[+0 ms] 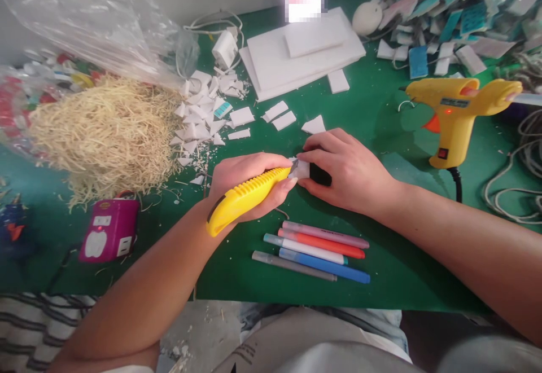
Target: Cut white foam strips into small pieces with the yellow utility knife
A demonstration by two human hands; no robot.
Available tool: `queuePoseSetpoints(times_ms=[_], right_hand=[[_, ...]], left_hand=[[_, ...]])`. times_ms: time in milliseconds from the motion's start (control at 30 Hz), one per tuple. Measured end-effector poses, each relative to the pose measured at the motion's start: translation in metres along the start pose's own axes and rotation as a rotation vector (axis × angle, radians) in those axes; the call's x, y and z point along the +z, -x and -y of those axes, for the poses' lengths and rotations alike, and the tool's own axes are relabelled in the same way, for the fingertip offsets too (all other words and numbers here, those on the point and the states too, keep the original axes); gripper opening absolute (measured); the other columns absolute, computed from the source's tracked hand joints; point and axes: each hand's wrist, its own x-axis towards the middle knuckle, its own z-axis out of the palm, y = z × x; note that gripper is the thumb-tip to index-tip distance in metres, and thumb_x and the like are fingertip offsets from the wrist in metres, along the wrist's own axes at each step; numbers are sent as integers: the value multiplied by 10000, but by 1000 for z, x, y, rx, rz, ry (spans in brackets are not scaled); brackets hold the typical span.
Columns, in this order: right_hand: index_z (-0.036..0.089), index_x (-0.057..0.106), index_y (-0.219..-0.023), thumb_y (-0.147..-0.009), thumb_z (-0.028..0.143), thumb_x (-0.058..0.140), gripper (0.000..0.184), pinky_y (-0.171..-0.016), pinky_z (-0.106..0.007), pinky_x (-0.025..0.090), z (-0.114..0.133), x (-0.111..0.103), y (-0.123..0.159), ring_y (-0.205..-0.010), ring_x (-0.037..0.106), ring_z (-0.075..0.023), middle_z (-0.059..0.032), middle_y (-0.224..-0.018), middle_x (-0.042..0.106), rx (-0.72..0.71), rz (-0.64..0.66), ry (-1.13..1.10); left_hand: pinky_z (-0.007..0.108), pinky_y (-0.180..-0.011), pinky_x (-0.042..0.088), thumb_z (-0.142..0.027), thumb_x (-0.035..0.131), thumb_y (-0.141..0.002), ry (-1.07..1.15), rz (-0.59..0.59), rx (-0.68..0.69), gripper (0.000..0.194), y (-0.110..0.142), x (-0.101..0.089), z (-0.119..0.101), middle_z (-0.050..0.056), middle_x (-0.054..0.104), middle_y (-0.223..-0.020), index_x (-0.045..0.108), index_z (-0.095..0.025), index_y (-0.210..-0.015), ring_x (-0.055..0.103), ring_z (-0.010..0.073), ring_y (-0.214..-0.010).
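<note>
My left hand (249, 184) is closed around a yellow utility knife (248, 195), its blade pointing right and away from me. The blade tip meets a small white foam piece (302, 169). Thumb and fingers of my right hand (345, 164) pinch that foam piece from the right side. Just beyond my hands lie cut white foam pieces (283, 120) and a heap of foam scraps (197, 116). Nearer to me, several felt-tip pens (317, 251) rest side by side. How deep the blade sits in the foam cannot be made out.
A yellow hot glue gun (455, 116) stands at the right, its red light lit. White foam sheets (296, 60) are stacked at the back. Straw-like shreds (105, 130) and a purple socket box (110, 229) lie left. Foam scraps (461, 20) and cables (519, 158) crowd the right side.
</note>
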Motion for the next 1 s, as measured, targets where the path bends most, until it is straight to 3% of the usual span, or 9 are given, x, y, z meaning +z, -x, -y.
queuePoseSetpoints(times_ms=[667,800,1000], right_hand=[[137,767,-1044,-909,319,633,263,-796,-452,536,1,1,-1,-1013,604,-309,-175,-1118,702,26,17,19],[142,762,-1040,-908,309,628,251,-789,-451,530,2,1,-1,-1008,602,-307,-172,-1127,703,32,18,15],[156,758,-1027,-902,298,640,223,-797,-454,536,2,1,-1,-1004,608,-306,-167,-1114,706,41,8,11]], left_hand=[[198,-682,620,-387,606,-943,-33,-53,35,230,2,4,0,5,814,-824,746,-207,-916,766,148,-668],[208,-641,616,-447,567,-954,-19,-121,27,296,5,5,2,6,808,-794,752,-221,-906,756,155,-637],[218,-682,627,-465,576,-956,-75,-1,-33,309,3,-3,-1,13,819,-859,769,-223,-955,776,171,-711]])
